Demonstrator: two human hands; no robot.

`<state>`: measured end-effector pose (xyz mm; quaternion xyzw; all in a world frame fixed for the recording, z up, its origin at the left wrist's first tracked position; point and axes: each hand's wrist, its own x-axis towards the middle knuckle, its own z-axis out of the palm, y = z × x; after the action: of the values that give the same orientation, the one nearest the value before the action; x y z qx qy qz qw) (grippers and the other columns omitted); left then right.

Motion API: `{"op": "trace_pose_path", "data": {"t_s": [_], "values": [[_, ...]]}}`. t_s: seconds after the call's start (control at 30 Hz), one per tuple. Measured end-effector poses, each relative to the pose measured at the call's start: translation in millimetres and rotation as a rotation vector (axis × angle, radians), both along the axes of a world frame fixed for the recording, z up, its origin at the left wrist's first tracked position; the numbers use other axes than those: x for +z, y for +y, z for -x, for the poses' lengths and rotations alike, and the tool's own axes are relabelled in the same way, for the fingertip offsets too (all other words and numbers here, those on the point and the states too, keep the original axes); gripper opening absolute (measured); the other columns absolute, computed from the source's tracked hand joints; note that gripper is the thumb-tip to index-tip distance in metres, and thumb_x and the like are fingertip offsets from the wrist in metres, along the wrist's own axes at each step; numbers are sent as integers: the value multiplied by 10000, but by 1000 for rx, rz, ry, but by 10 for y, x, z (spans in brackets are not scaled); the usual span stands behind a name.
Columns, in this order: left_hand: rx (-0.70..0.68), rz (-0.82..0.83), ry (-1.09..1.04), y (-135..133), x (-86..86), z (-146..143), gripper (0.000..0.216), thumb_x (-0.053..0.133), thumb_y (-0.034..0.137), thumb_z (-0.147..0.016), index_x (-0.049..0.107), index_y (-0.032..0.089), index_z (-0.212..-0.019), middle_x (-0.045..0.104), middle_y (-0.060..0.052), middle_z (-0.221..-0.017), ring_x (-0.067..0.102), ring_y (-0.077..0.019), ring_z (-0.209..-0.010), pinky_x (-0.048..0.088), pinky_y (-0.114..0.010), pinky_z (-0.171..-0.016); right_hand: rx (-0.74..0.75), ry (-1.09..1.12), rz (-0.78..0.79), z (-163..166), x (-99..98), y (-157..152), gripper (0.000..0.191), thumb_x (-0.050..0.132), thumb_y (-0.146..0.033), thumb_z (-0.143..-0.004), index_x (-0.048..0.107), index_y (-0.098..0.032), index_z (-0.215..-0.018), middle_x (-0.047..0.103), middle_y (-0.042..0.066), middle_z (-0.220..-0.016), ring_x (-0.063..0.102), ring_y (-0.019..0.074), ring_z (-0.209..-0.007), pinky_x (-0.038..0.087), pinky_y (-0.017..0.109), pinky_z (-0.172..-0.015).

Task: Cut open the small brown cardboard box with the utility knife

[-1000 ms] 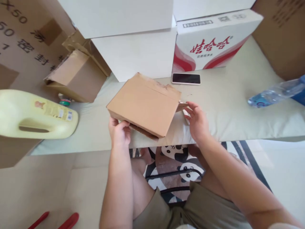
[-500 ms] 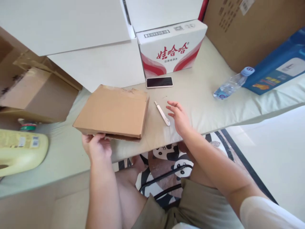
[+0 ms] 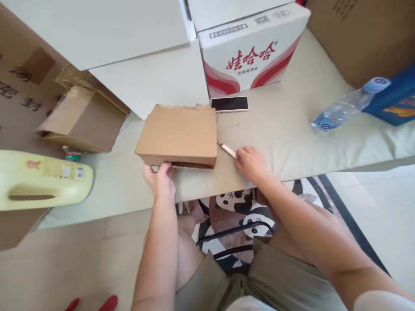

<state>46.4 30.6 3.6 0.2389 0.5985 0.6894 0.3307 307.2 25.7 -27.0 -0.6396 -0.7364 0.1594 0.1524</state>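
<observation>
Though empty before, right hand [image 3: 252,165] now in closed grip on white tool [image 3: 228,150], left hand [image 3: 161,182] likewise on cardboard box [image 3: 179,130]

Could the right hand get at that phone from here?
Probably yes: nothing bulky stands between the right hand and the phone, though that hand is at the slim white tool.

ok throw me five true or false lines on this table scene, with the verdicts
1. The left hand grips the near edge of a brown cardboard box. True.
2. The right hand touches nothing. False: its fingers close over one end of a white utility knife.
3. A smartphone lies before the Wahaha water carton. True.
4. The smartphone's screen is brightly lit. False: it is dark.
5. The pale yellow jug is left of the gripped box. True.
</observation>
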Motion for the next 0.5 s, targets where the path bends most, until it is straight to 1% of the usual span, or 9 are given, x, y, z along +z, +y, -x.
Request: {"op": "trace_pose_path", "data": {"t_s": [0.03,0.13,0.2,0.27,0.33,0.4,0.43,0.5], "values": [[-9,4,14,-5,-6,-9,445,675,156,-464,491,236,-860,503,46,-806,530,-123,-744,471,-241,-614,-37,11,25,-15,-5,6,203,511,-219,-835,663,-199,-968,671,147,-928,556,284,-830,405,402,-716],[-29,39,-14,-15,-23,17,417,687,155,-476,513,228,-848,529,34,-810,544,-130,-765,505,-259,-664,-132,134,71,-81,24,-45,324,549,-224,-773,609,-191,-1089,647,104,-809,501,235,-664,346,357,-611],[-54,71,-60,-19,-43,67,397,703,172,-490,514,233,-834,554,23,-845,555,-139,-794,521,-266,-685,-174,268,52,-108,86,-139,283,535,-234,-776,610,-207,-1047,616,66,-736,479,218,-617,334,348,-586],[-107,71,-138,-26,-66,119,352,720,263,-546,511,242,-828,583,3,-931,569,-160,-852,543,-299,-720,-165,417,5,-86,162,-258,183,504,-242,-799,611,-232,-947,577,28,-677,470,198,-586,343,340,-576],[-194,31,-230,-37,-87,150,315,698,400,-626,515,246,-832,595,-15,-1030,581,-186,-913,564,-361,-766,-85,539,-38,-5,219,-371,149,490,-252,-817,606,-241,-911,563,8,-666,467,176,-566,358,332,-575],[-289,3,-287,-50,-103,150,326,685,475,-665,538,240,-836,596,-31,-1067,588,-198,-920,575,-395,-780,53,609,-21,121,232,-453,150,496,-279,-838,615,-236,-918,566,2,-669,473,164,-559,366,324,-567],[-326,7,-284,-56,-111,140,333,704,479,-666,556,231,-832,596,-39,-1062,590,-194,-902,580,-383,-761,119,632,17,192,223,-480,172,497,-296,-855,626,-232,-948,570,0,-667,480,161,-555,368,320,-560],[-377,31,-224,-68,-128,112,332,759,455,-656,599,209,-810,595,-55,-1061,589,-178,-866,578,-312,-678,208,671,111,325,187,-509,248,497,-322,-887,639,-230,-1069,582,-8,-661,495,157,-545,377,314,-553]]}}
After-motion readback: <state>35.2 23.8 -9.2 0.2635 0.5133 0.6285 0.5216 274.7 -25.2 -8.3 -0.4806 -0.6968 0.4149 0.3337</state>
